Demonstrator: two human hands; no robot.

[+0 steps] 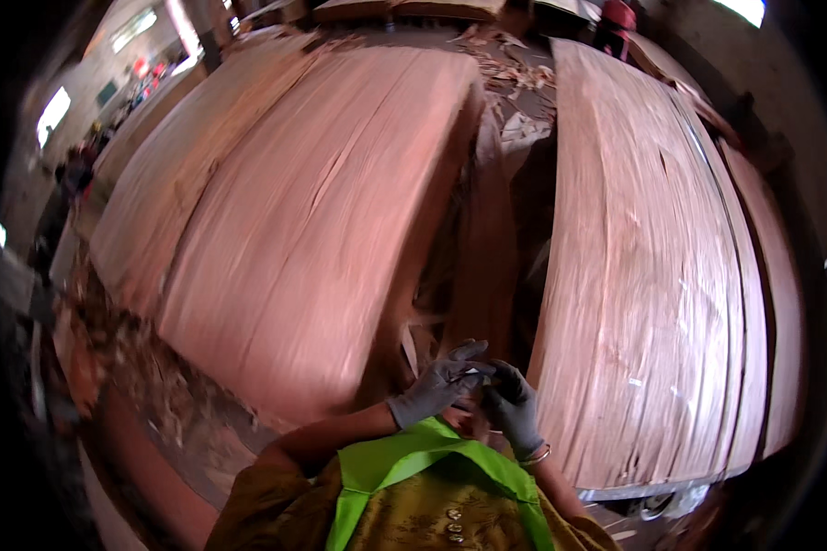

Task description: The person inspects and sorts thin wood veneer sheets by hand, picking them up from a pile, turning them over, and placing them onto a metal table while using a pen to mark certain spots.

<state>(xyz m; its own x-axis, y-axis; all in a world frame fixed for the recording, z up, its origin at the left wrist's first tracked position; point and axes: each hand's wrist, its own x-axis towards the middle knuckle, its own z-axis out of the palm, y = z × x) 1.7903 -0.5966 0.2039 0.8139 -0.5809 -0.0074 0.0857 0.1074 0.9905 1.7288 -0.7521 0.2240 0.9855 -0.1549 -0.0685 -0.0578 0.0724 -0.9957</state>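
1. The left hand (435, 389) and the right hand (513, 406), both in grey gloves, are close together in front of the body, fingers curled and fingertips nearly meeting. Whether either is clamped on something I cannot tell for sure.
2. A small pale sliver (473, 371) shows at the fingertips; it is too small to name. If it is loose, it is probably very light and best taken in a fingertip pinch.
3. The left stack (322, 211) of pinkish wooden sheets lies ahead and to the left of the hands; the right stack (648, 275) lies to the right, its near end just beside the right hand.
4. Between the stacks runs a dark gap holding a long wooden strip (487, 248); torn scraps (515, 69) lie beyond it.
5. A single sheet should be light for its length and floppy across its width, smooth enough to slide on its neighbours. A whole stack would be heavy and stiff.
6. The grain runs lengthwise and several splits show along it, so the sheets look fragile across the grain.
7. The sensible hold is a flat, wide grip at a near end, hands well apart, clear of splits; gloves help against splinters.
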